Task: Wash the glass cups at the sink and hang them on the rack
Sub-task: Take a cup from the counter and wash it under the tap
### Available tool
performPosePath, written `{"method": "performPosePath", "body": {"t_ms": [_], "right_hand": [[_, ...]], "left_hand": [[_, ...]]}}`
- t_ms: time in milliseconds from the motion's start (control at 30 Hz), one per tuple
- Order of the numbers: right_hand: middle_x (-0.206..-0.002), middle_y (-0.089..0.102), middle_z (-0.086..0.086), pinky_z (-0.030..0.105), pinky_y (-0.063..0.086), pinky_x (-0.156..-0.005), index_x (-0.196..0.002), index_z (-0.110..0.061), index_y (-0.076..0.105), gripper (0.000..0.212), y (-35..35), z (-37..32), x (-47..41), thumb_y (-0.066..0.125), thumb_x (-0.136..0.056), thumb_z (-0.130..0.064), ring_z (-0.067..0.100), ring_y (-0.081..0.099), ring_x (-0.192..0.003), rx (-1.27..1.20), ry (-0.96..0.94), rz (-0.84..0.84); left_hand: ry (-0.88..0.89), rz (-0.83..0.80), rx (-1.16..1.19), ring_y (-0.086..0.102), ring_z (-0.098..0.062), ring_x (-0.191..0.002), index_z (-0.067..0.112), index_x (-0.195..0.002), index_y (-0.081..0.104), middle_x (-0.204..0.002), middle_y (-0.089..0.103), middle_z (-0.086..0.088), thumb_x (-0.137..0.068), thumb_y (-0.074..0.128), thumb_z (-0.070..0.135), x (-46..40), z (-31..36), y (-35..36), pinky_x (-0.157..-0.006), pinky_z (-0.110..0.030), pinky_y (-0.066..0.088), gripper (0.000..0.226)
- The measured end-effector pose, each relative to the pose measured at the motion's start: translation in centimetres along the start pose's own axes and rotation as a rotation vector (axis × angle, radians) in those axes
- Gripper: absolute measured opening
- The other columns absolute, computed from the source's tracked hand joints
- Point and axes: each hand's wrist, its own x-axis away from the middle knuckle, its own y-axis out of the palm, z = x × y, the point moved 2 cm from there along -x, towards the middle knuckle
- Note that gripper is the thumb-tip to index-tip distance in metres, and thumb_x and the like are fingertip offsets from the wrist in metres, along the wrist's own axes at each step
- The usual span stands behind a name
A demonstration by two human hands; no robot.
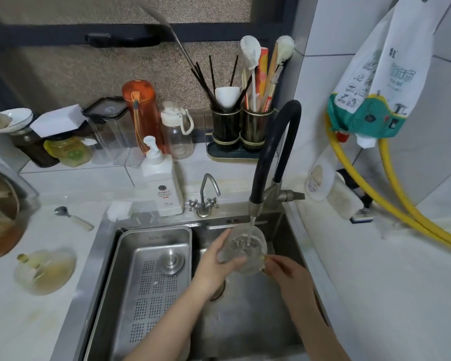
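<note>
The left hand point(214, 261) is cupping the glass cup point(246, 252) while the right hand point(286, 273) is apparently pinching its handle, rinsing it under the faucet point(255, 207) over the steel sink point(245, 321); next comes draining, though no rack is showing around the cluttered tiled counter point(49, 321).

Both forearms reach forward, converging. The left hand point(214, 261) has fingers extended and thumb curled round in a cupping grip; the right hand point(288, 274) pinches with curled fingers.
</note>
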Motion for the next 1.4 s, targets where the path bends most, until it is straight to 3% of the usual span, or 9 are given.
{"method": "performPosePath", "body": {"t_ms": [167,367,533,633,733,867,1100,1267,1400], "right_hand": [[-0.086,0.07,-0.009,0.014,0.044,-0.069,-0.094,-0.026,0.067,0.008,0.1,-0.7,-0.9,0.061,-0.09,-0.022,0.006,0.063,-0.085,-0.001,0.016,0.036],[-0.08,0.07,-0.01,0.006,0.046,-0.061,-0.087,-0.026,0.067,0.011,0.1,0.6,0.9,0.063,-0.089,-0.016,0.0,0.063,-0.071,0.017,0.027,-0.01],[-0.078,0.068,-0.007,0.009,0.044,-0.062,-0.094,-0.02,0.068,0.01,1.1,-0.4,-0.7,0.058,-0.092,-0.019,-0.001,0.064,-0.066,-0.004,0.028,0.038],[-0.076,0.068,-0.006,0.011,0.047,-0.062,-0.087,-0.023,0.067,0.012,-0.2,0.1,-0.1,0.058,-0.092,-0.017,0.005,0.063,-0.072,-0.009,0.016,0.088],[-0.077,0.07,0.002,0.017,0.052,-0.066,-0.088,-0.02,0.069,0.012,0.2,0.4,0.3,0.059,-0.092,-0.016,0.012,0.065,-0.072,0.002,0.031,0.025],[-0.078,0.067,-0.006,0.01,0.045,-0.061,-0.091,-0.021,0.066,0.009,0.9,-0.7,-1.0,0.058,-0.092,-0.018,0.005,0.062,-0.072,0.049,0.007,0.043],[-0.077,0.062,-0.009,0.0,0.041,-0.059,-0.098,-0.019,0.065,0.013,0.7,-1.6,-1.0,0.052,-0.096,-0.02,-0.001,0.056,-0.07,0.227,-0.068,-0.004],[-0.081,0.065,-0.008,0.005,0.041,-0.059,-0.106,-0.016,0.067,0.02,1.5,-1.7,-2.2,0.051,-0.096,-0.023,-0.001,0.058,-0.073,0.224,-0.036,0.014],[-0.081,0.063,-0.005,0.004,0.042,-0.057,-0.103,-0.016,0.065,0.016,0.9,-0.8,-0.8,0.052,-0.096,-0.02,-0.002,0.055,-0.072,0.221,-0.029,0.022]], "left_hand": [[0.012,0.018,-0.022,0.059,-0.001,-0.106,0.036,-0.125,0.048,-0.118,0.061,0.012,-0.074,0.078,0.005,-1.2,0.7,0.0,-0.078,-0.014,0.05,0.067],[-0.053,0.001,-0.012,0.056,0.019,-0.099,0.02,-0.133,0.046,-0.117,0.057,0.016,-0.074,0.076,-0.001,0.9,-1.1,0.0,-0.082,-0.009,0.047,0.069],[-0.063,0.052,-0.026,0.051,-0.005,-0.12,0.036,-0.128,0.048,-0.131,0.053,0.011,-0.061,0.085,0.037,-0.6,0.6,-0.4,-0.102,-0.032,0.047,0.076],[-0.025,-0.035,-0.021,0.058,0.01,-0.102,0.037,-0.111,0.054,-0.112,0.064,0.017,-0.071,0.081,0.012,-0.6,0.5,0.9,-0.086,-0.012,0.048,0.054],[-0.071,-0.009,0.01,0.052,-0.006,-0.119,0.032,-0.13,0.048,-0.131,0.054,0.006,-0.076,0.079,0.017,0.0,-0.4,0.2,-0.102,-0.03,0.046,0.064],[-0.063,0.029,0.068,0.055,0.008,-0.101,0.035,-0.125,0.046,-0.115,0.057,0.018,-0.08,0.073,0.012,-1.2,0.4,0.1,-0.086,-0.009,0.045,0.057],[-0.153,0.037,0.085,0.052,-0.013,-0.122,0.031,-0.138,0.043,-0.137,0.05,0.007,-0.081,0.073,0.028,-0.6,-0.8,-0.1,-0.1,-0.031,0.047,0.065],[-0.145,0.059,0.135,0.041,-0.008,-0.126,0.023,-0.143,0.037,-0.137,0.044,0.009,-0.085,0.069,0.023,-1.3,-0.2,0.0,-0.098,-0.021,0.038,0.066],[-0.167,0.041,0.136,0.045,-0.015,-0.13,0.023,-0.141,0.041,-0.141,0.044,0.01,-0.083,0.072,0.019,-0.6,-1.0,0.5,-0.11,-0.031,0.038,0.066]]}}
